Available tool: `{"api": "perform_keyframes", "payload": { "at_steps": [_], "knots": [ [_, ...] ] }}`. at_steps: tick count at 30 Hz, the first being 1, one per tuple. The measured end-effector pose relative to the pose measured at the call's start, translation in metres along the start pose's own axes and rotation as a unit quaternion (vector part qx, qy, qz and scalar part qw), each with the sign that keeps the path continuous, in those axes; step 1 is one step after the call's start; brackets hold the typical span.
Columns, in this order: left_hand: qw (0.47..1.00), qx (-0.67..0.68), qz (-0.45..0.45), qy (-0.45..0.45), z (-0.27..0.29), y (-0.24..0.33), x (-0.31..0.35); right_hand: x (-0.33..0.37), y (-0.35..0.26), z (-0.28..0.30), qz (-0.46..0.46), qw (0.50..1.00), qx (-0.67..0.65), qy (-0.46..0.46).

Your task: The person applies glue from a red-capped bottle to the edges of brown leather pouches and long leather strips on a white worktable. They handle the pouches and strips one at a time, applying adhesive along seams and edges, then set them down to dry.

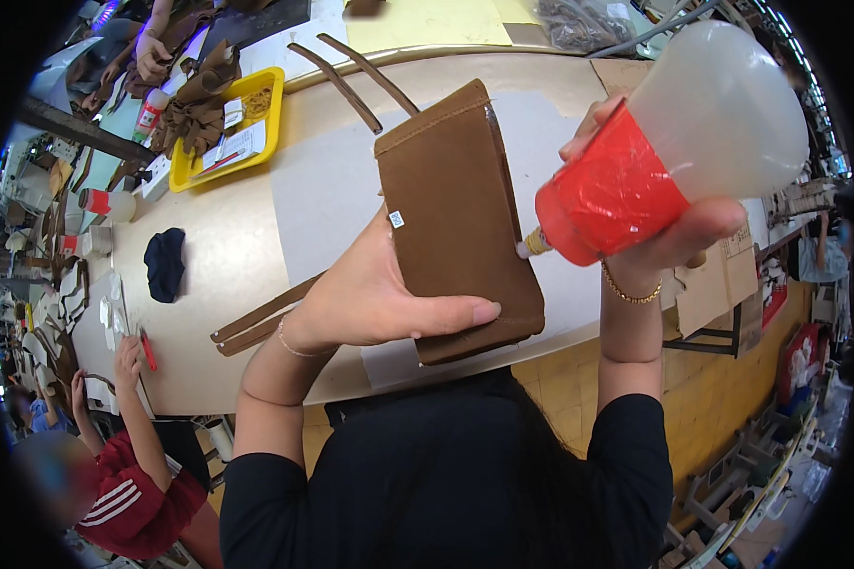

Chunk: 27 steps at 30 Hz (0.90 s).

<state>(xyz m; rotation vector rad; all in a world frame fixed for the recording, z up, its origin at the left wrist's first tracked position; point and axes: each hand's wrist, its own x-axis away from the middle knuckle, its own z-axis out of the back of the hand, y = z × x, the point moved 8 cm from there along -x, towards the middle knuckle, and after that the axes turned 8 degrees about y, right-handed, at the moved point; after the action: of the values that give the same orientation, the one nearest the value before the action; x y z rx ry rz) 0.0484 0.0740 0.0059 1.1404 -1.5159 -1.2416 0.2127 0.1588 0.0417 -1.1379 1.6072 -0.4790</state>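
Observation:
My left hand [365, 299] is wrapped round a flat brown bag piece [455, 218], thumb across its near end. A small white sticker [396, 219] is on its face. In my right hand [683, 237] is a translucent glue bottle [721, 104] with red tape round its neck end, tilted so the base points up and away. Its thin nozzle [535, 244] touches or nearly touches the right edge of the bag piece; whether glue is coming out I cannot tell. Brown straps [268, 318] stick out at the lower left, and two brown strips [356, 85] beyond the far end.
White paper [318, 190] covers part of the table. A yellow tray [273, 119] with brown pieces stands at the far left, near a dark blue cloth bundle [165, 265]. At the left, a co-worker in a red shirt [138, 493] reaches by red-handled snips [148, 349]. Cardboard [721, 284] lies at the right.

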Motion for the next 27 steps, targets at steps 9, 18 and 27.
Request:
{"api": "perform_keyframes", "payload": {
  "at_steps": [9,18,27],
  "knots": [
    [1.0,-0.005,-0.002,0.028,0.004,-0.001,-0.003,0.021,-0.008,-0.003,-0.013,0.992,-0.07,-0.104],
    [0.994,0.044,-0.055,0.084,0.018,-0.01,-0.013,-0.005,-0.014,0.015,-0.181,0.938,-0.27,-0.125],
    [0.994,0.082,0.054,0.039,0.013,-0.024,-0.03,-0.032,-0.005,0.041,-0.09,0.986,-0.111,0.083]
  ]
}}
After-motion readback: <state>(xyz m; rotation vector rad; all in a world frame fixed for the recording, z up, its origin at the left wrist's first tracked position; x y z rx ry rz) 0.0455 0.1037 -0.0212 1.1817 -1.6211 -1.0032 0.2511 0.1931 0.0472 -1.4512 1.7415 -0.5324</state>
